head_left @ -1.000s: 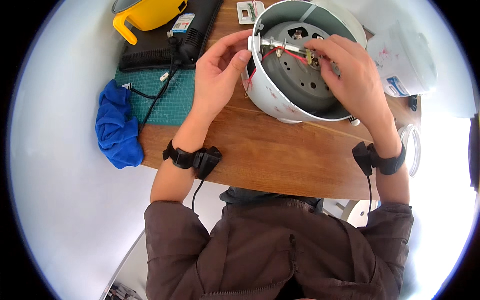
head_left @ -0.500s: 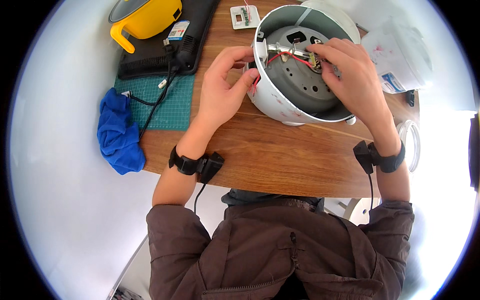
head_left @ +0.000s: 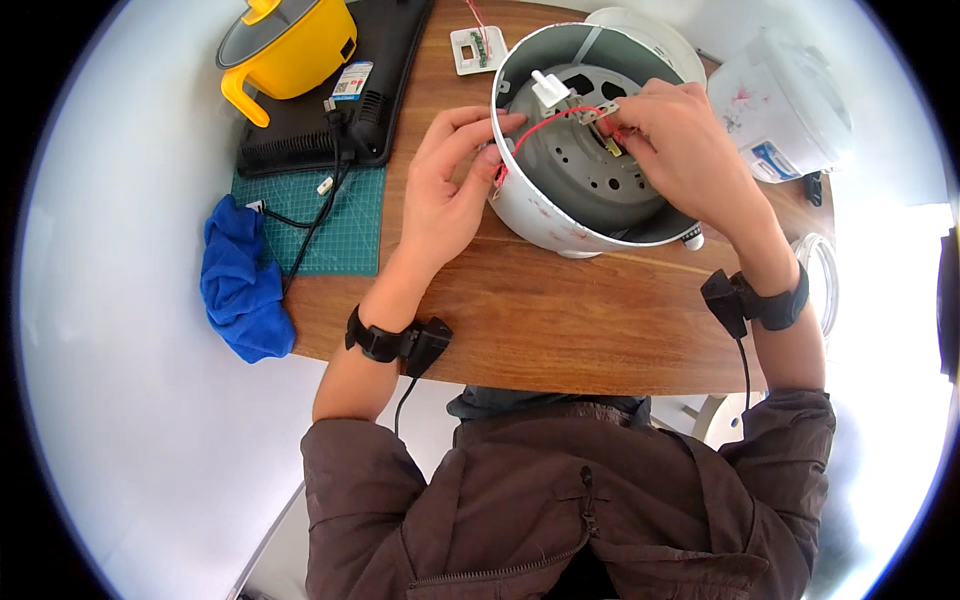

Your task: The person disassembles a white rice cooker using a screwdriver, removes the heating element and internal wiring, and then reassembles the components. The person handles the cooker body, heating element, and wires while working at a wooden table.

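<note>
A white round rice cooker shell (head_left: 545, 220) with a floral print stands open-topped, its grey metal pan (head_left: 570, 175) showing inside. My right hand (head_left: 680, 150) reaches in from the right, its fingers closed on a metal switch lever (head_left: 598, 113) with a white plastic key (head_left: 549, 89) at its far end. A red wire (head_left: 545, 122) arches from the lever to the left wall. At that wall my left hand (head_left: 455, 185) grips the rim, fingers inside and thumb outside, beside red wire ends (head_left: 499, 178). The right fingertips are partly hidden among the parts.
A small white panel with a circuit board (head_left: 480, 50) lies behind the shell. To the left are a yellow pot (head_left: 300, 60), a black flat appliance (head_left: 385, 60), a green cutting mat (head_left: 350, 230) and a blue cloth (head_left: 240, 290). A white lidded container (head_left: 780, 110) stands right.
The lever with its white key has come away from the left wall and now sits tilted up over the pan in my right hand. My left hand stays at the rim.
</note>
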Motion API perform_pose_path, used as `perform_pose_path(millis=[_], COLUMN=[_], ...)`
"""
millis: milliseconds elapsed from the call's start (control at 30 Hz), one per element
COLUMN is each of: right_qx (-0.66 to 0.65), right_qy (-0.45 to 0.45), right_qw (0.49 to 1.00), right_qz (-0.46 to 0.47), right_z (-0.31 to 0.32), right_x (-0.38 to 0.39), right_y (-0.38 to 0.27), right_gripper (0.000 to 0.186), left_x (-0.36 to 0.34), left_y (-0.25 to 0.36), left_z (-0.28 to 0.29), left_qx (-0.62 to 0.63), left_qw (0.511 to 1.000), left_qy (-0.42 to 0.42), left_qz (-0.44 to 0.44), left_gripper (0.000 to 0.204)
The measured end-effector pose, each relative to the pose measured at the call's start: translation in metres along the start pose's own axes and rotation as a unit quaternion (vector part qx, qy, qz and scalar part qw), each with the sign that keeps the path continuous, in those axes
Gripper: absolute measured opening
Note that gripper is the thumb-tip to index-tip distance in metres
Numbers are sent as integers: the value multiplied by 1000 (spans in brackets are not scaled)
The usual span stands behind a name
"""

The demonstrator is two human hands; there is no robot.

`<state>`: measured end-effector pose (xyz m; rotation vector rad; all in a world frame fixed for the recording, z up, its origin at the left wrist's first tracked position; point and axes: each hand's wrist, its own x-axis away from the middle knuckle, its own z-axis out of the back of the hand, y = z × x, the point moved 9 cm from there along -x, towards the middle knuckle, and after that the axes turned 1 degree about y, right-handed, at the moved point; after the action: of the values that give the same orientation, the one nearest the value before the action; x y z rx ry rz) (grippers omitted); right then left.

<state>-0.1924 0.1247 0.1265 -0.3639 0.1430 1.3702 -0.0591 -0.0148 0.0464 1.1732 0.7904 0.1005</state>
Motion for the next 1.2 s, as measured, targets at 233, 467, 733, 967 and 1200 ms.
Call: perform_pose_path(millis=[233,467,733,967,1200], right_qx=[-18,-3,19,53,66], right_qy=[-34,28,42,50,82], right_qw=[999,999,998,997,994], right_qz=[-7,-33,-49,10,18], right_z=[4,4,4,7,13], right_x=[2,-1,-1,5,6], right_y=[-5,-9,-13,-14,-18], right_gripper=[18,30,24,16,11], left_x=[0,0,-1,0,1], left_y=[1,1,-3,-9,-10], left_z=[1,0,0,1,0], left_qx=[-24,-21,-36,-38,-39], left_qw=[1000,1000,999,999,999], left_qy=[-19,-20,-14,-11,-14], left_qz=[-2,-7,-7,-2,9], left_gripper=[35,36,35,35,36])
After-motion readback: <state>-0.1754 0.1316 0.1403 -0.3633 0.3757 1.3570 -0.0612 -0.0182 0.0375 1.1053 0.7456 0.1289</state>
